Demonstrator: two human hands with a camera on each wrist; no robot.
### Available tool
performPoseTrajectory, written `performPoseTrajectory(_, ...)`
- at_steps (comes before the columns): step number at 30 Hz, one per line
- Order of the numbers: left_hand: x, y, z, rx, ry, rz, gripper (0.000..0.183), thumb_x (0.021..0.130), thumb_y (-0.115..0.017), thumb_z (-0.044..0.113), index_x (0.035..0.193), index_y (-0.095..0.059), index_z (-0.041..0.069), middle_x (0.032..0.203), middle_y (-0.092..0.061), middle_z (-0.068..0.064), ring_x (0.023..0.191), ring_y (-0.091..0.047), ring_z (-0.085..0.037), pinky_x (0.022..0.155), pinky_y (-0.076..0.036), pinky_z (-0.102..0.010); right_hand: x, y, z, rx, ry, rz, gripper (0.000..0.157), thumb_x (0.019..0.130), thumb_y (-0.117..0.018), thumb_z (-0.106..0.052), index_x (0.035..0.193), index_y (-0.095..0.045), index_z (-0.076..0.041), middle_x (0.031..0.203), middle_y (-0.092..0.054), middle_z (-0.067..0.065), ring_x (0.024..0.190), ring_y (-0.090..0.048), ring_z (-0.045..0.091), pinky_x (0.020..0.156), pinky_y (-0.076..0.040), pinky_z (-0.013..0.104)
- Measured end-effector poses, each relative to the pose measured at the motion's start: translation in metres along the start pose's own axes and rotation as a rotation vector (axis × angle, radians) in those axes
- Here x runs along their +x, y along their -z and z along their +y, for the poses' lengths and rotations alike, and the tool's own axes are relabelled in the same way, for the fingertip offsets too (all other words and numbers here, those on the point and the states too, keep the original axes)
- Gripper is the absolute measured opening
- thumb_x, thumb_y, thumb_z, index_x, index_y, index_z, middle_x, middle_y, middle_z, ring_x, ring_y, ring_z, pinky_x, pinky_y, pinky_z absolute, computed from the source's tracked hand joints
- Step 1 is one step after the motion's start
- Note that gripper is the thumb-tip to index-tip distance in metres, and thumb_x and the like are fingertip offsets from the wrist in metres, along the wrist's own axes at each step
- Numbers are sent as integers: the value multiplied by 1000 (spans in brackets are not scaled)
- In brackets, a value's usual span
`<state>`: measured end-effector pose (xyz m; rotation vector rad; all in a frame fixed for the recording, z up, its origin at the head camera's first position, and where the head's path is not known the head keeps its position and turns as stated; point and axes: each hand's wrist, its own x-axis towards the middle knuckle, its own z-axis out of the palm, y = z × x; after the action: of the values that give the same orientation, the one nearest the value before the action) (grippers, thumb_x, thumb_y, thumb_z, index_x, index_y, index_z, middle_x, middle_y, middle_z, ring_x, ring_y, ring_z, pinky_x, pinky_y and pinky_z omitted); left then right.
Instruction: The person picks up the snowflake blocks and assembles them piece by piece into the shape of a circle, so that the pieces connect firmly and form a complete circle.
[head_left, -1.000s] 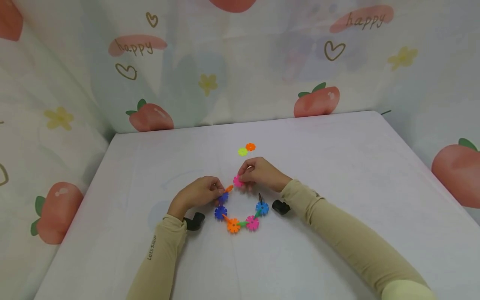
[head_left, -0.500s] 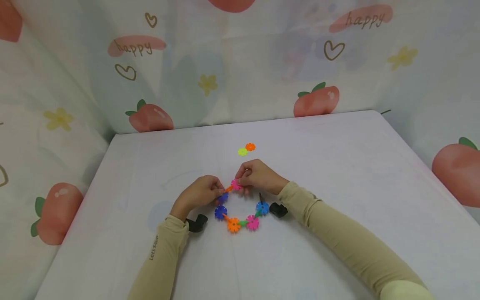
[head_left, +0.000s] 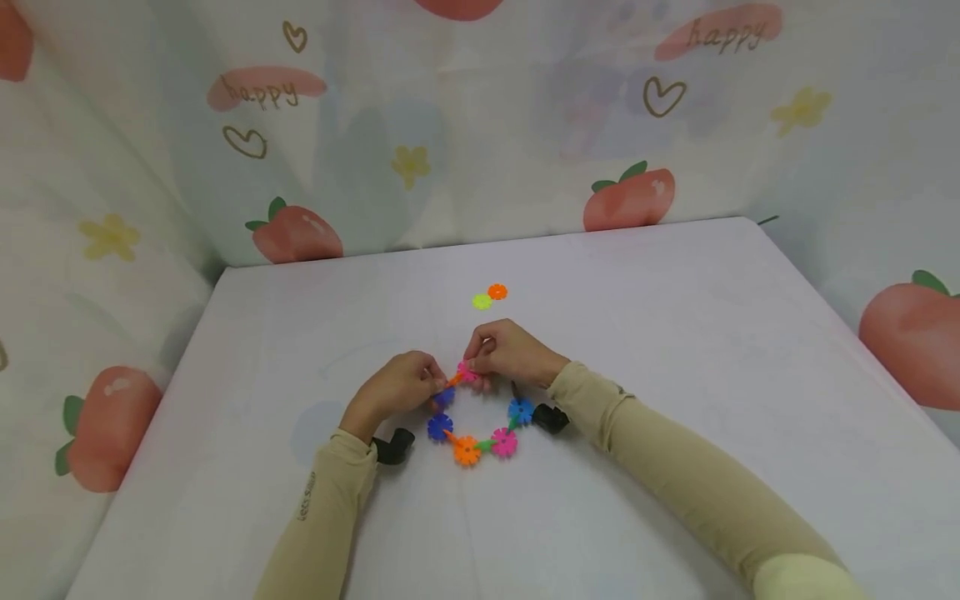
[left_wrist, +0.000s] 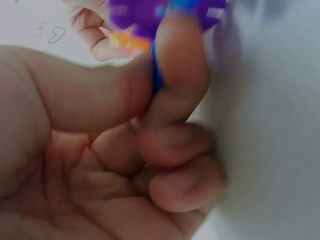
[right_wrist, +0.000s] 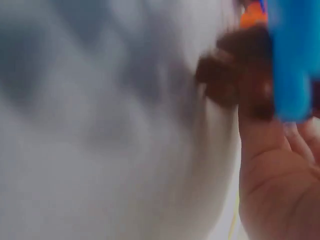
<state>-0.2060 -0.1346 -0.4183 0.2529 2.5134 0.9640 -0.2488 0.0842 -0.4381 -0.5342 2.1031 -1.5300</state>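
Note:
Notched plastic discs, joined edge to edge, form a curved chain on the table in the head view. My left hand (head_left: 397,387) pinches a blue disc (left_wrist: 158,75) between thumb and index finger, beside a purple disc (left_wrist: 137,17). My right hand (head_left: 512,354) pinches a pink disc (head_left: 467,372), which meets an edge-on orange disc (head_left: 454,380) at the chain's left end. Round the curve lie a dark blue disc (head_left: 440,427), a flat orange disc (head_left: 467,450), a second pink disc (head_left: 504,442) and a light blue disc (head_left: 521,411). A dark edge-on disc (head_left: 514,390) tips the other end.
A yellow disc (head_left: 482,302) and a loose orange disc (head_left: 497,292) lie beyond my hands on the white table (head_left: 637,317). Black wrist cameras sit below both wrists. A printed cloth (head_left: 495,167) hangs behind the table.
My right hand has moved left and slightly down with the pink disc, closing the gap to the orange disc at the chain's end. The left hand has stayed almost in place.

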Motion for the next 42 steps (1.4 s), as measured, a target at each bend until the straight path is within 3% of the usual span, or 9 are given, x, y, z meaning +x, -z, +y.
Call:
performPoseTrajectory(10, -10, 17, -13, 10, -25, -138, 9, 106, -62, 14, 104, -66, 6, 73, -73, -2, 82, -59, -19, 77, -44, -35, 15, 7, -9, -78, -38, -177, 17, 102, -64, -1, 108, -79, 2, 83, -75, 9, 69, -70, 19, 67, -57, 29)
performPoseTrajectory(17, 1, 14, -15, -15, -77, -34, 25, 107, -64, 23, 114, -77, 3, 96, -72, -2, 92, -62, -20, 85, -52, -38, 18, 9, -14, -113, -44, -220, 18, 102, -65, -2, 110, -81, 1, 84, -76, 9, 70, -68, 18, 67, -55, 28)
performPoseTrajectory(22, 7, 8, -14, -75, -56, -21, 25, 106, -68, 23, 112, -79, 2, 95, -72, -2, 90, -61, -20, 84, -52, -35, 21, 13, -15, -149, -21, -214, 19, 104, -64, -7, 111, -80, 0, 87, -76, 8, 76, -68, 19, 70, -56, 30)
performPoseTrajectory(27, 8, 6, -15, -101, -33, -18, 22, 104, -69, 22, 109, -78, 2, 93, -70, -2, 87, -60, -19, 79, -50, -33, 27, 23, -23, -166, -27, -170, 21, 106, -63, -11, 116, -77, 2, 96, -77, 11, 89, -71, 25, 78, -56, 35)
performPoseTrajectory(34, 6, 7, -13, -97, -10, -13, 22, 105, -68, 19, 116, -76, 1, 95, -70, -4, 86, -60, -20, 80, -51, -34, 40, 48, -36, -218, -30, 3, 25, 104, -65, -8, 123, -73, 6, 110, -76, 16, 99, -69, 29, 86, -57, 39)
performPoseTrajectory(42, 6, 2, -11, -88, 2, -8, 20, 106, -66, 17, 117, -73, 2, 97, -69, -5, 86, -61, -20, 81, -52, -35, 54, 74, -23, -391, -69, 175, 30, 101, -64, -7, 129, -70, 4, 124, -69, 19, 116, -61, 33, 100, -50, 43)
